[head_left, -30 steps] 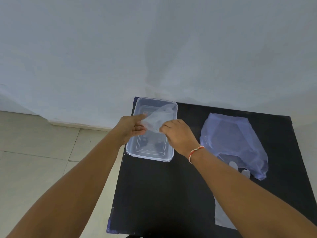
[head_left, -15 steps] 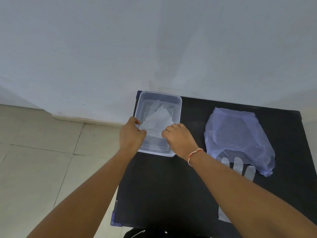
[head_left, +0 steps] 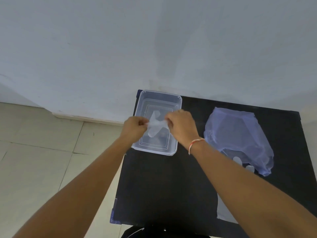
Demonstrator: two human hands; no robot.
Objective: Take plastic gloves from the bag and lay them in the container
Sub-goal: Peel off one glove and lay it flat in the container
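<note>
the black surface (head_left: pixel 163 186) carries a bluish bag (head_left: pixel 240 134) at right and a clear container (head_left: pixel 177 103) at left. above the container, left hand (head_left: pixel 134 128) and right hand (head_left: pixel 181 125) pinch a plastic glove (head_left: pixel 155 125) with closed fingers.

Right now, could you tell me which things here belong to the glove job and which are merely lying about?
Part of the job:
left hand and right hand, pinching one plastic glove
clear container beneath it
bluish bag, glove fingertips poking out

Lying about:
black table
wrist thread
</note>
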